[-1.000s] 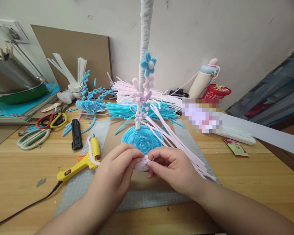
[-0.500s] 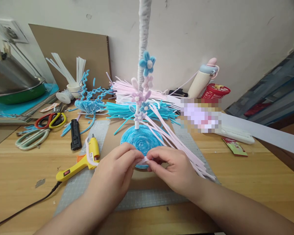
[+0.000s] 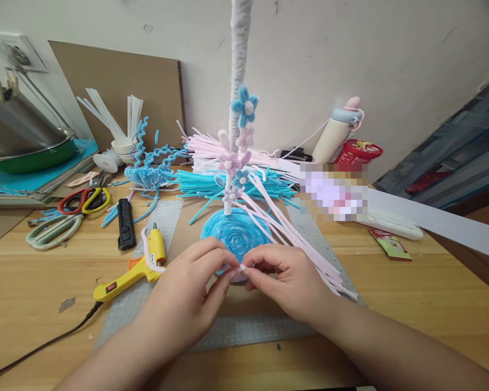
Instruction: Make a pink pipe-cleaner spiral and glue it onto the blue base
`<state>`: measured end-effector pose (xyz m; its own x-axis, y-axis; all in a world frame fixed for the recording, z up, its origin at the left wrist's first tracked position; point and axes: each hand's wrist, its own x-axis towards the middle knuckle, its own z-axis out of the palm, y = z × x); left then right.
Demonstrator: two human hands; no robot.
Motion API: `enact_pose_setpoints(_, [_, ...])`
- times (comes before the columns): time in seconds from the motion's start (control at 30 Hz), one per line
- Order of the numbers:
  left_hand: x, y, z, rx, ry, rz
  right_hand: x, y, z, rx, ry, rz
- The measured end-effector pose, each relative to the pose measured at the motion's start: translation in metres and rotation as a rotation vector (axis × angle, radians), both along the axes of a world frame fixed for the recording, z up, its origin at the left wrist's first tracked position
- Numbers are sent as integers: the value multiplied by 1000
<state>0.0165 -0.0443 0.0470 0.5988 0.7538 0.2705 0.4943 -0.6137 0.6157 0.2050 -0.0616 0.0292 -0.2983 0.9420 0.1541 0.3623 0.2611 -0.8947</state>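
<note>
My left hand [image 3: 191, 288] and my right hand [image 3: 291, 279] meet fingertip to fingertip, both pinching a small bit of pale pink pipe cleaner [image 3: 243, 267]. Most of that piece is hidden by my fingers. A pale lilac strand [image 3: 147, 251] curves out beside my left hand, over the glue gun; whether it is the same piece I cannot tell. Just behind my fingers is a blue coiled disc [image 3: 236, 228]. A white wrapped stem [image 3: 238, 60] rises behind it, bearing fuzzy flowers such as a blue one [image 3: 245, 107] and a lilac one [image 3: 229, 164].
The yellow glue gun [image 3: 124, 279] lies left, near a black cutter [image 3: 126, 224] and scissors [image 3: 55, 232]. Blue pipe cleaners [image 3: 236, 184] are heaped at the back; pink ones [image 3: 301, 241] lie right. A bottle [image 3: 336, 130] and red tub [image 3: 357, 155] stand back right.
My fingertips have shifted slightly on the pale pink piece, and less of it shows between them. My left hand has moved a little to the right. The rest looks unchanged.
</note>
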Motion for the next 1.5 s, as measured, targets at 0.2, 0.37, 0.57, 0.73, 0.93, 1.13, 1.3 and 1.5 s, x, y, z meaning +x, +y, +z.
enact_pose_setpoints(0.2, [-1, 2, -3, 27, 26, 16, -1, 1, 1, 22, -43, -6])
enact_pose_setpoints(0.37, [0, 1, -4, 17, 23, 22, -1, 1, -1, -31, -9, -6])
enact_pose_setpoints(0.57, [-2, 1, -4, 29, -37, 105, -3, 3, -2, -338, 179, -64])
enact_pose_setpoints(0.73, [-3, 0, -2, 43, -90, 126, -2, 6, 0, -440, 284, -86])
enact_pose_setpoints(0.93, [0, -2, 0, -3, -97, 93, -2, 5, 2, -446, 296, -89])
enact_pose_setpoints(1.13, [2, -1, 2, 30, -56, 75, -4, 4, 1, -414, 250, -101])
enact_pose_setpoints(1.3, [2, -1, 1, 12, -4, 76, -4, 2, -3, -306, 167, -81])
enact_pose_setpoints(1.5, [2, -1, 1, -1, 5, 74, -4, 1, -2, -267, 145, -80])
